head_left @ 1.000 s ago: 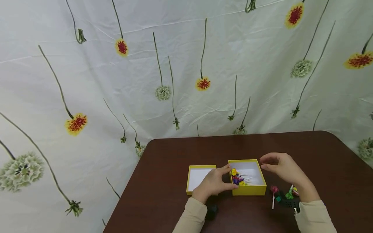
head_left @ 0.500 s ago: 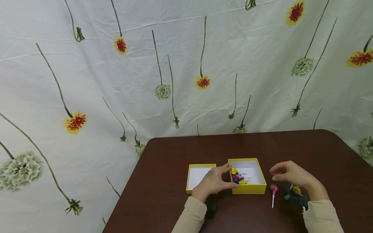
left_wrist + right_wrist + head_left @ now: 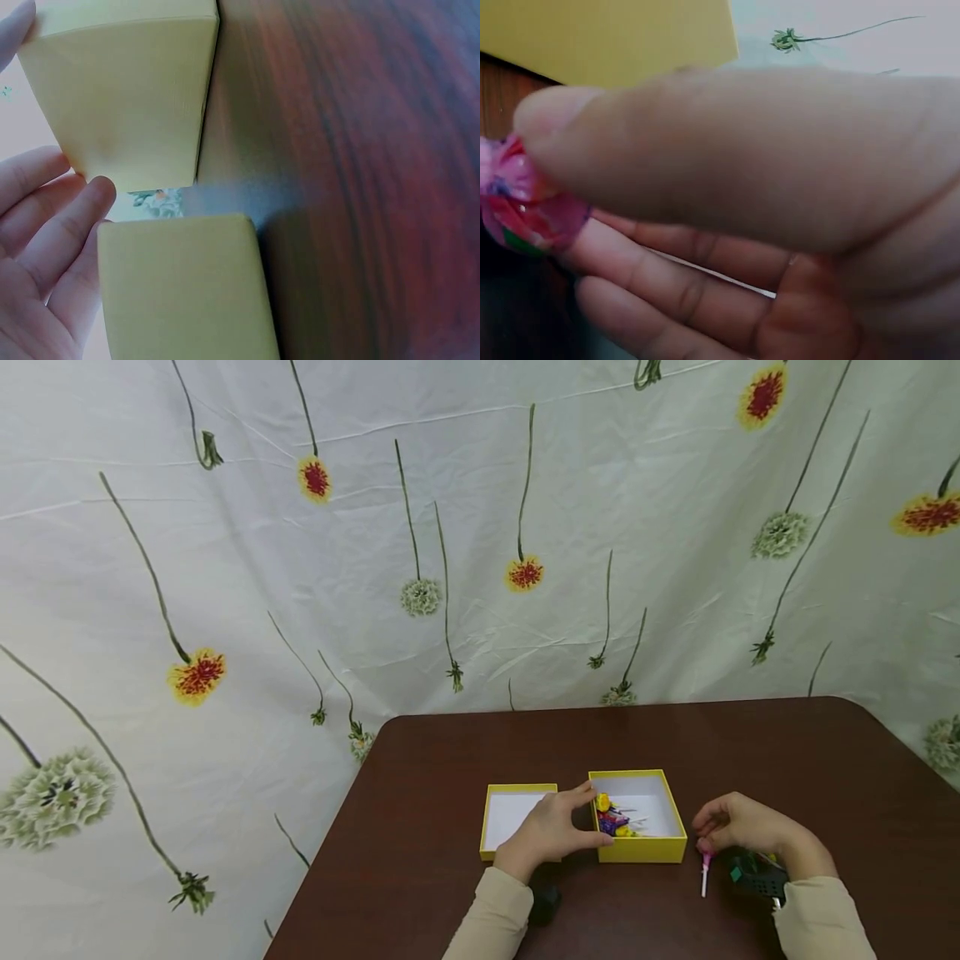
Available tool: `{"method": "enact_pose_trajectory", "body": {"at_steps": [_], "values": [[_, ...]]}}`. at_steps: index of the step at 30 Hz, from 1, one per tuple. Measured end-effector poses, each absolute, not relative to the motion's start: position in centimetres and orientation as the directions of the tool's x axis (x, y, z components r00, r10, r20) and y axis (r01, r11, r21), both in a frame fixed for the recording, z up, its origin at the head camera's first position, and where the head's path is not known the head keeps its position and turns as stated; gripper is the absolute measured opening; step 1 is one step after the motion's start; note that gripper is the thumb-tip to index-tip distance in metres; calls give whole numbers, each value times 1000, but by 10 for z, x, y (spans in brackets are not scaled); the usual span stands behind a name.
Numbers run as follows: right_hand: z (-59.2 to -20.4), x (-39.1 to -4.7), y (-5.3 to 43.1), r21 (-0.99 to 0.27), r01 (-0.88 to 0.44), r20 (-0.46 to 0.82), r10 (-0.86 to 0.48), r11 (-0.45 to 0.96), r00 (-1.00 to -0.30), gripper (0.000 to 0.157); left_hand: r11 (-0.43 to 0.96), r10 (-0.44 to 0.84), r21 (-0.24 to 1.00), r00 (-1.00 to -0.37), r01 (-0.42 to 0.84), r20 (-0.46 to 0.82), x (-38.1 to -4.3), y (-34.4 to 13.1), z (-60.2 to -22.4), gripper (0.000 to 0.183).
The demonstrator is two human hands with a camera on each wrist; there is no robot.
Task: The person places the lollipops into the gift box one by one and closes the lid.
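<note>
My left hand [image 3: 551,831] holds a yellow box [image 3: 642,851] by its left side, thumb at the near corner and fingertips at the far one. Inside the box, several wrapped lollipops [image 3: 609,821] lie along the left wall, sticks pointing right. To the right of it, my right hand [image 3: 753,825] pinches a pink-wrapped lollipop [image 3: 536,217] by its candy head between thumb and fingers. Its white stick points toward me in the head view. In the left wrist view, fingertips [image 3: 99,193] rest at the edge of the box's yellow wall [image 3: 124,105].
Left of the box lies its white-lined yellow lid [image 3: 512,820], partly behind my left hand. A black wrist device [image 3: 759,877] under my right wrist mostly hides more candy. The brown table [image 3: 450,760] ends at a flower-printed cloth [image 3: 337,560].
My right hand has moved away from the box, right and toward me, then down onto the pink lollipop, which it now pinches. The left hand has stayed at the box.
</note>
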State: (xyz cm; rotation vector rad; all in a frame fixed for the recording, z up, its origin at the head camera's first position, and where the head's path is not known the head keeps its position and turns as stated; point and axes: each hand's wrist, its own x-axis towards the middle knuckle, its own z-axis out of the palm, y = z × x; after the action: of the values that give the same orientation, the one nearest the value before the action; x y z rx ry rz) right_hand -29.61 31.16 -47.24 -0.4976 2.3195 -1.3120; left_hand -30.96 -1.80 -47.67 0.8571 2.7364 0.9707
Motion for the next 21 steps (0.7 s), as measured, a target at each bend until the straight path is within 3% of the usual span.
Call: {"method": "enact_pose_trajectory", "body": {"at_steps": [14, 21], "values": [[-476, -296, 316, -852, -130, -182, -519, 508, -835, 17, 629, 541, 624, -838, 463, 76, -310, -18, -478, 79], [-475, -296, 318, -873, -169, -116, -532, 457, -839, 17, 629, 538, 627, -839, 460, 77, -309, -17, -478, 78]]}}
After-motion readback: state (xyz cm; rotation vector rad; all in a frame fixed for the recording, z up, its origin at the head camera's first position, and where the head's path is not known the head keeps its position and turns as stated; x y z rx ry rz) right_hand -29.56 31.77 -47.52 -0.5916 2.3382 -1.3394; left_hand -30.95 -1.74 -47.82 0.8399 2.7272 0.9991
